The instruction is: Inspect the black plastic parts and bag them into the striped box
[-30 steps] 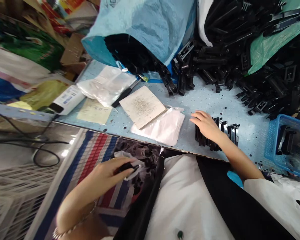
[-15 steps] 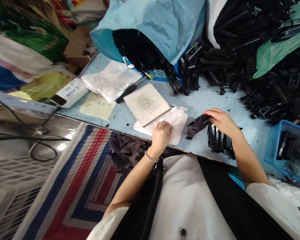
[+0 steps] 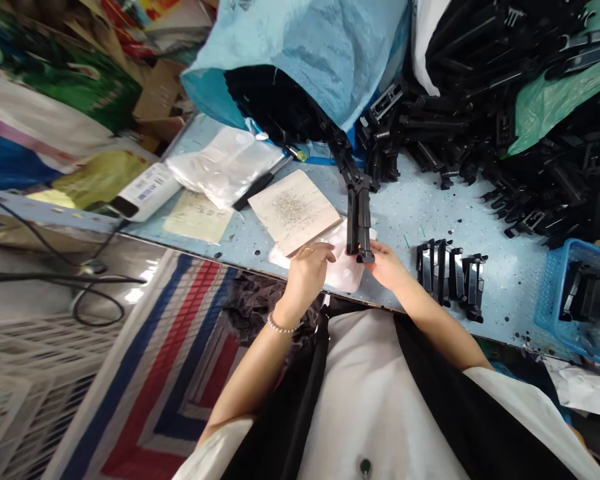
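Holding a black part point(image 3: 358, 223) upright at frame centre, the right hand point(image 3: 387, 265) has its fingers closed on the part's lower end; the part stands over the white bags point(image 3: 347, 272) at the table's point(image 3: 405, 210) near edge.

Head view, itemised:
- Left hand point(image 3: 307, 267): just left of the part, fingers curled, tips resting at the edge of the white bags and the card point(image 3: 294, 210); whether they pinch anything, I cannot tell. A bead bracelet point(image 3: 279, 326) sits on the wrist.
- Card: beige, with a speckled grey patch in its middle, lying partly over the white bags, centre of frame.
- Row of parts point(image 3: 450, 277): several black pieces standing side by side, right of the right hand and apart from it.
- Basket point(image 3: 555, 293): blue, at the right edge, black pieces inside.
- Heap point(image 3: 480, 113): many black parts piled across the upper right, partly under a green sheet point(image 3: 550, 100).
- Blue sack point(image 3: 310, 47): top centre, mouth open toward the table, dark parts inside.
- Clear bags point(image 3: 225, 163): upper left of the table, a pen point(image 3: 260, 181) beside them.
- Paper slip point(image 3: 197, 217): yellowish, left of the card.
- Striped mat point(image 3: 155, 373): red, white and blue, lower left, below the table edge.
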Demonstrator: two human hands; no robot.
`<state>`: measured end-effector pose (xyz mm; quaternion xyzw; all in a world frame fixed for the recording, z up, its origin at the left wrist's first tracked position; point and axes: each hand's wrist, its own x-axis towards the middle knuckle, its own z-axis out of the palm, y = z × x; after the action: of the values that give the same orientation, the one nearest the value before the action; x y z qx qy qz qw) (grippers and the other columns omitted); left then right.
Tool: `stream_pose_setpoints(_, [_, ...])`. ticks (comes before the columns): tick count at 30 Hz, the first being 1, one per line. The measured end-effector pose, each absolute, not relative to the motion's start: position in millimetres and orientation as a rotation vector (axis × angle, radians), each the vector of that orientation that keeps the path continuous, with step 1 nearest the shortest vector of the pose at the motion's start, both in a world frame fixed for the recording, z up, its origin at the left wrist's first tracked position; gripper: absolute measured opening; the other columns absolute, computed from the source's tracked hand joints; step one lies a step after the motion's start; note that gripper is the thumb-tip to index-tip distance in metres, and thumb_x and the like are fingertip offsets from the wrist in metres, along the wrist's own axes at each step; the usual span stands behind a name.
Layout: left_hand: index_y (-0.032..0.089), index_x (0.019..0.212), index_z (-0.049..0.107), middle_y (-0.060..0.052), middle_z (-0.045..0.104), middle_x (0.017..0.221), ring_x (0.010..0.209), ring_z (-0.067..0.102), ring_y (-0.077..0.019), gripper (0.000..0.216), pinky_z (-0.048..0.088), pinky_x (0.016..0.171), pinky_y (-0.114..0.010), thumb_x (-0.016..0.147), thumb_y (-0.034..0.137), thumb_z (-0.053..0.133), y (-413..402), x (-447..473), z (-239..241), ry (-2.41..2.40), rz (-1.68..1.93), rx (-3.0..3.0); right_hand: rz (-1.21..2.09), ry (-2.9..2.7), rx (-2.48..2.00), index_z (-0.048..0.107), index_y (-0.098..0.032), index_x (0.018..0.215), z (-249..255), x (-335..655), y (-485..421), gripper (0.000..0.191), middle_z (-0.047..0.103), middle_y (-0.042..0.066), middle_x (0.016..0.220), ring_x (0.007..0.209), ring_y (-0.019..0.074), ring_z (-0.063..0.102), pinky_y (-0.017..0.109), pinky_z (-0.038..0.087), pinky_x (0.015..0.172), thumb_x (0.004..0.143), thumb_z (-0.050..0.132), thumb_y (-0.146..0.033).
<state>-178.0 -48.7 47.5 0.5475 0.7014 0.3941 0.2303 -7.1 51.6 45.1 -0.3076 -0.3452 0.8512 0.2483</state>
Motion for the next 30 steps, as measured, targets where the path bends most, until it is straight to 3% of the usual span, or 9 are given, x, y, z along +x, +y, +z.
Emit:
stream_pose_setpoints(4, [0.015,0.099,0.073,-0.018,0.073,0.119,0.110,0.066,-0.0312,0.035,0.055,0.098,-0.053,0.087,0.003,0.043,-58.9,-187.0,61.0,2.083,0.773,1.910,2.289,-0.986,-0.944,0.070,-0.021,0.083,46.3,24.3,47.5,0.029,0.075,0.001,0.078,0.085,0.0190,0.072,0.027,0.056,0.071,0.073,0.084,-0.044])
stream_pose_setpoints(7, [0.015,0.128,0.066,-0.015,0.066,0.135,0.113,0.066,-0.0268,0.043,0.057,0.100,-0.046,0.092,0.009,0.045,-53.8,-188.7,64.3,2.052,0.850,1.859,2.617,-0.931,-0.816,0.070,-0.016,0.086,50.2,58.7,30.9,0.034,0.074,0.005,0.072,0.063,0.0175,0.069,0.026,0.051,0.055,0.077,0.081,-0.047])
stream_pose_setpoints(10, [0.017,0.142,0.057,-0.015,0.059,0.143,0.092,0.070,-0.0179,0.053,0.062,0.088,-0.036,0.090,0.010,0.049,-51.1,-185.4,64.7,1.977,0.941,1.719,2.983,-0.798,-0.693,0.069,-0.011,0.092,47.1,74.7,11.1,0.040,0.073,0.009,0.070,0.055,0.0161,0.066,0.023,0.045,0.045,0.079,0.082,-0.047])
stream_pose_setpoints(12, [0.018,0.147,0.053,-0.017,0.057,0.145,0.085,0.069,-0.0143,0.059,0.062,0.083,-0.032,0.089,0.008,0.049,-55.1,-179.7,66.2,1.942,0.956,1.679,3.043,-0.643,-0.692,0.068,-0.011,0.093,40.6,71.5,2.8,0.043,0.074,0.009,0.074,0.057,0.0141,0.066,0.021,0.045,0.046,0.078,0.084,-0.048])
stream_pose_setpoints(14, [0.018,0.150,0.050,-0.017,0.055,0.146,0.099,0.071,-0.0174,0.061,0.061,0.090,-0.032,0.089,0.006,0.048,-63.0,-169.7,69.5,1.910,0.973,1.726,2.990,-0.559,-0.734,0.065,-0.013,0.090,33.4,61.3,0.9,0.045,0.075,0.009,0.082,0.063,0.0130,0.066,0.021,0.048,0.052,0.073,0.087,-0.048])
stream_pose_setpoints(19, [0.020,0.156,0.041,-0.015,0.052,0.152,0.141,0.054,-0.0238,0.064,0.050,0.115,-0.039,0.093,0.003,0.043,-83.0,-134.1,83.5,1.522,0.900,2.000,2.599,-1.042,-1.031,0.064,-0.016,0.084,32.3,37.8,6.2,0.039,0.067,0.002,0.067,0.056,0.0117,0.058,0.022,0.044,0.053,0.082,0.076,-0.053])
stream_pose_setpoints(24, [0.024,0.133,0.064,-0.009,0.069,0.130,0.119,0.069,-0.0200,0.038,0.056,0.106,-0.034,0.097,0.017,0.055,-109.8,-140.2,115.6,1.519,0.929,1.836,1.959,-1.985,-0.896,0.069,-0.018,0.105,73.6,43.5,1.0,0.020,0.071,0.001,0.090,0.080,0.0153,0.064,0.028,0.051,0.075,0.091,0.067,-0.032])
stream_pose_setpoints(27, [0.030,0.126,0.071,-0.005,0.074,0.122,0.110,0.073,-0.0218,0.033,0.062,0.088,-0.027,0.094,0.029,0.061,-144.2,-184.1,135.5,1.610,0.736,1.669,1.738,-2.411,-0.635,0.068,-0.022,0.126,98.8,64.8,15.8,0.031,0.073,0.005,0.111,0.101,0.0189,0.067,0.034,0.053,0.091,0.097,0.055,-0.020])
stream_pose_setpoints(30, [0.031,0.122,0.075,-0.003,0.079,0.114,0.086,0.077,-0.0231,0.038,0.062,0.071,-0.027,0.087,0.041,0.064,-171.1,-237.7,129.5,1.732,0.516,1.510,1.139,-2.700,-0.778,0.072,-0.023,0.123,102.2,96.0,50.1,0.046,0.071,0.009,0.124,0.118,0.0227,0.064,0.041,0.051,0.102,0.095,0.040,-0.002])
